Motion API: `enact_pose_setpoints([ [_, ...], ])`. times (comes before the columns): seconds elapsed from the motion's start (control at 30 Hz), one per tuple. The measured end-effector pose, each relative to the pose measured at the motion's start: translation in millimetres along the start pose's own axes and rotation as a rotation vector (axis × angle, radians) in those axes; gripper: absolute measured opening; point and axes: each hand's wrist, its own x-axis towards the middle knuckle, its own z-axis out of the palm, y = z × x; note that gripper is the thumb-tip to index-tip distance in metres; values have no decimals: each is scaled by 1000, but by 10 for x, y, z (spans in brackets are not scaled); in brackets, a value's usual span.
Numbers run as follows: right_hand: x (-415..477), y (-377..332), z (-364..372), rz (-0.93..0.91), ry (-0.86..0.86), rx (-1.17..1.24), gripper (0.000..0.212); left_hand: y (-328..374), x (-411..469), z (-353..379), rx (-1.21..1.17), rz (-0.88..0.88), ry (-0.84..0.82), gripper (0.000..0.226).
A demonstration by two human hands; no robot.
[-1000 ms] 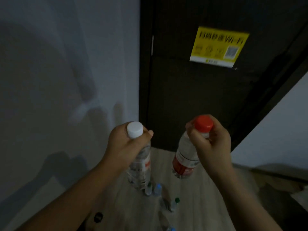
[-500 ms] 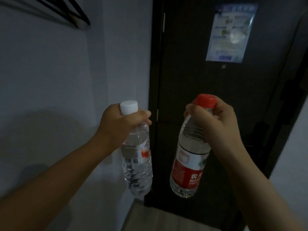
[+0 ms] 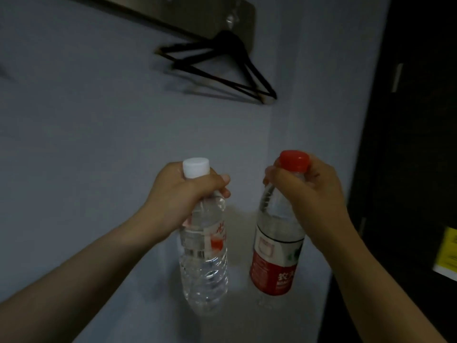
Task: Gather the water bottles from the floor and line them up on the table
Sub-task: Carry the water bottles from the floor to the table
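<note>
My left hand (image 3: 184, 196) grips the neck of a clear water bottle with a white cap (image 3: 205, 263), which hangs upright in the air. To its right, my right hand (image 3: 309, 194) grips the neck of a water bottle with a red cap and a red-and-white label (image 3: 274, 258), also hanging upright. Both bottles are held at about the same height in front of a pale wall, a little apart from each other. No table and no floor are in view.
Black clothes hangers (image 3: 222, 68) hang from a rail (image 3: 210, 18) high on the pale wall (image 3: 86, 144). A dark door (image 3: 415, 144) with a yellow sticker (image 3: 447, 253) fills the right edge.
The view has swung up and to the left: the floor and its bottles left the frame, the door slid to the right edge and the hangers came into view. Both hands kept their bottles.
</note>
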Motion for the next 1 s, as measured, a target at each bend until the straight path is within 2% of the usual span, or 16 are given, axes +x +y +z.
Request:
enact_pose_setpoints([
  [0.17,-48,-227,662,-38,-139,159,31,262,-397,-657,129,-34,180,19],
  [0.3,-191,-470,1289,-53,-270,315,27,480,-826,-1231,218,-75,343,18],
  [0.57,-735,-1116,2416,-114,-477,542,31,978,-1888,-2209,449,-124,643,18],
  [0.7,-969,-1429,2842,-167,-616,687,33,1218,-2351,-2469,508,-153,811,20],
  [0.93,-1332,-1913,3478,-232,-845,926,31,1649,-2982,-2618,760,-197,1120,17],
  [1.0,-1429,-2003,3581,-221,-874,947,28,1742,-3116,-2621,812,-231,1153,18],
])
